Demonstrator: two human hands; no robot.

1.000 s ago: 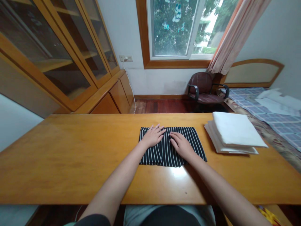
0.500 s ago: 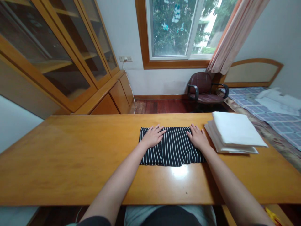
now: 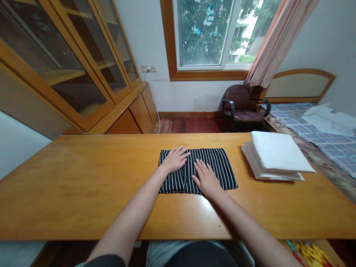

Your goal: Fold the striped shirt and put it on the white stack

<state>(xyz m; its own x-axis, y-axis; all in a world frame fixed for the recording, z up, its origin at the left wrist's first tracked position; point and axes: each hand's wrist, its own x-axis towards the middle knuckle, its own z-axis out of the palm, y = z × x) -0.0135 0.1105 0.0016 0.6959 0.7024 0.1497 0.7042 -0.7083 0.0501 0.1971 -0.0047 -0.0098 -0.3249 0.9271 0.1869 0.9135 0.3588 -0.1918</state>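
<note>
A black cloth with white stripes (image 3: 225,168), folded into a flat rectangle, lies in front of me on the wooden table (image 3: 83,185). On its left part rests my left hand (image 3: 174,160), palm down with the fingers spread. My right hand (image 3: 207,178) lies flat on the middle of the cloth toward its near edge, fingers stretched out. Neither hand grips anything. The fabric beneath both palms is hidden.
A stack of folded white sheets (image 3: 280,152) sits at the table's right. Beyond the table are a maroon armchair (image 3: 240,100), a bed (image 3: 300,118) and a glass-fronted cabinet (image 3: 97,66). Something yellow (image 3: 308,252) shows below the table edge.
My right hand has moved left and nearer to me, from the cloth's right end to its middle. The cloth has shifted slightly left, and my left hand with it.
</note>
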